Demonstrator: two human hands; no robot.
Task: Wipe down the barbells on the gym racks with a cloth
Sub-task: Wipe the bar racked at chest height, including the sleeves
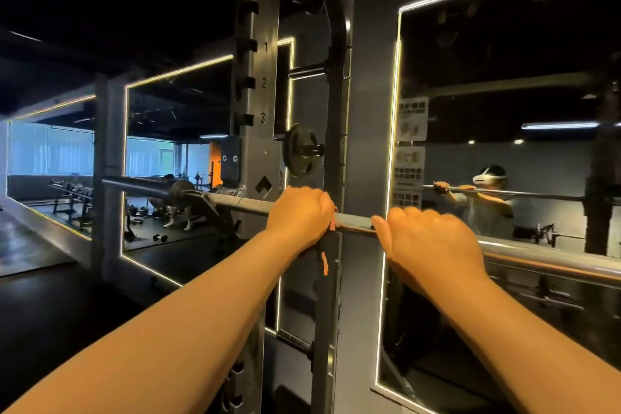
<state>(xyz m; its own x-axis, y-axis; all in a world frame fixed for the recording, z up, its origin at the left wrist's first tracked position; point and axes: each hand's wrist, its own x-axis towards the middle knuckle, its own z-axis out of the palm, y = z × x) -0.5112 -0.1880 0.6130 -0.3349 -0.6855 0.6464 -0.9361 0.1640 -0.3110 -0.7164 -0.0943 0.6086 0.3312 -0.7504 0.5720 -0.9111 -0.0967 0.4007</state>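
Observation:
A steel barbell (353, 222) lies across the rack at chest height, running from upper left to lower right. My left hand (299, 215) grips the bar with an orange cloth (325, 262) wrapped under the fingers; a strip of the cloth hangs below the fist. My right hand (426, 242) grips the bare bar just to the right of it, thumb toward the left hand. The two fists sit about a hand's width apart. Most of the cloth is hidden inside the left fist.
The grey rack upright (258, 94) with numbered hooks stands right behind the bar. A weight plate (299, 149) hangs on a peg beside it. Mirrors with lit edges (396, 111) cover the wall; a dumbbell rack (72, 193) shows far left.

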